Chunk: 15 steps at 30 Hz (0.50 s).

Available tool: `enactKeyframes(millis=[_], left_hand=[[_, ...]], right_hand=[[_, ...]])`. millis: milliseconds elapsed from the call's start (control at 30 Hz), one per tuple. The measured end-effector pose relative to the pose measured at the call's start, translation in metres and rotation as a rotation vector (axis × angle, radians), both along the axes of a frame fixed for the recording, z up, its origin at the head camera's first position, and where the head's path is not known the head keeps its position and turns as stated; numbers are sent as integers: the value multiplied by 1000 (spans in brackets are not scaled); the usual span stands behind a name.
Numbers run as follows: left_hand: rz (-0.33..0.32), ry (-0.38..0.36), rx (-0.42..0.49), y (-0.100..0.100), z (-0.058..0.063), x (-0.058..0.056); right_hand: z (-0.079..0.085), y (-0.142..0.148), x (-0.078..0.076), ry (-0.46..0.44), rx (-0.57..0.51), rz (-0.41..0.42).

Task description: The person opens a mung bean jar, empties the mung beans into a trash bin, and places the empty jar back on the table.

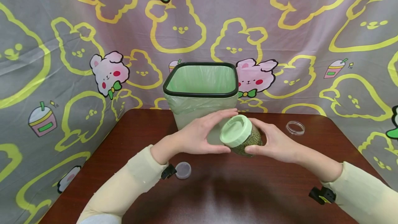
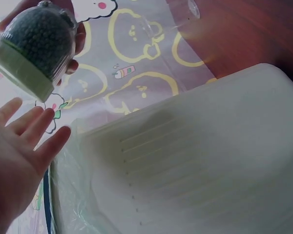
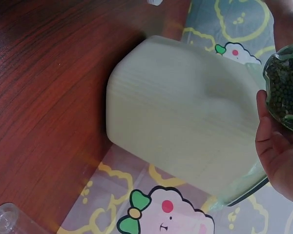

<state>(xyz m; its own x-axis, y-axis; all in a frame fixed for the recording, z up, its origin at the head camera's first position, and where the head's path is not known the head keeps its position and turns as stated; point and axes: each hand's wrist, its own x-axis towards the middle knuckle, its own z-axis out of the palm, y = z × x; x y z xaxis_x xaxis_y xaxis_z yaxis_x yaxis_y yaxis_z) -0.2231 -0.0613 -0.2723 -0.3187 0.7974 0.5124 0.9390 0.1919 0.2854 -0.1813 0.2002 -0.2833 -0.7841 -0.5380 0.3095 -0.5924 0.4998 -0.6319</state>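
- in the right hand (image 1: 276,144), thumb and fingers curled round it, sat a tilted jar (image 1: 253,139) of small green grains
- just beside the jar's pale green lid (image 1: 235,130), the left hand (image 1: 202,134) was spread wide, fingers straight
- beyond both hands stood a bin (image 1: 186,113)
- nearer than the left hand lay a clear disc (image 1: 183,170)
- past the right hand, a clear round container (image 1: 295,128)

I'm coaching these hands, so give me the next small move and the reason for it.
I'd have the left hand close gently round the green lid. The right hand grips the tilted, filled jar, so it can probably steady it, while the left is open near the lid, with a gap showing in the left wrist view.
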Motion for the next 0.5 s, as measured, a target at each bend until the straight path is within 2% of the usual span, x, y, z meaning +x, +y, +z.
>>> enactKeyframes(millis=[167,267,400,500], left_hand=[[-81,-188,2,0,2,-2],[-118,-264,19,1,3,-2],[-128,-273,51,3,3,-2],[-100,-222,69,4,2,0]], right_hand=[[0,0,0,-9,-10,11],[0,0,0,-13,-10,14],[-1,-1,0,-20,-8,12],[-1,-1,0,-21,-8,10]])
